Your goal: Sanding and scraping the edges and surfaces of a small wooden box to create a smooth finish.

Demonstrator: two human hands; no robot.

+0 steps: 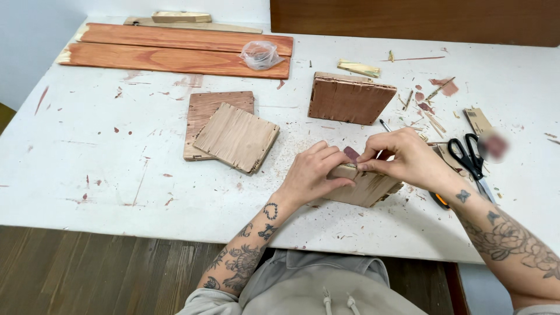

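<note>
Below us we see a white worktop (pixel 87 175), scuffed, stained with reddish marks and strewn with sawdust and wood splinters, standing over a dark wooden floor, with a pale wall behind it on our left and a brown wooden panel behind it on our right.

Counting the wood, we find two long reddish planks (pixel 175 49) lying side by side far beyond our left hand (pixel 312 175), with a crumpled clear plastic bag (pixel 261 55) on their near end, and two paler strips beyond those. Two square panels (pixel 230 131) lie overlapped just left of that hand, the lighter one on top. One brown panel (pixel 349 98) lies beyond both hands. One pair of black-handled scissors (pixel 469 158) lies just right of our right hand (pixel 408 157).

Between the hands lies a pale wooden block (pixel 364 186). Our left hand is curled over its left end, fingers bent and pressing on its top edge. Our right hand is closed in a pinch, thumb and fingertips gripping a small reddish-brown piece (pixel 352 154) against the block's top, touching the left fingertips.
</note>
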